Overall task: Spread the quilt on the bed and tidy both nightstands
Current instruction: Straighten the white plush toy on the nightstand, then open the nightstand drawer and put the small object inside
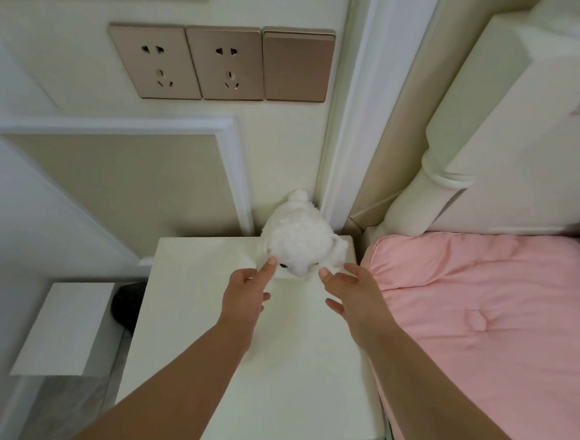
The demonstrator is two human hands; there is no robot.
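Observation:
A fluffy white plush dog (297,241) sits at the back right corner of the white nightstand (205,334), against the wall. My left hand (245,294) reaches toward it with fingers extended, its fingertips touching the toy's left side. My right hand (348,292) is stretched out on the toy's right, fingers straight, fingertips at or just short of the plush. Neither hand holds anything. The pink quilt (480,319) lies over the bed to the right of the nightstand.
Bronze wall sockets (189,63) and a switch (297,65) sit above the nightstand. The cream headboard post (417,201) rises at the bed's corner. A white box-like surface (65,327) stands lower left, with a dark object (126,306) beside it.

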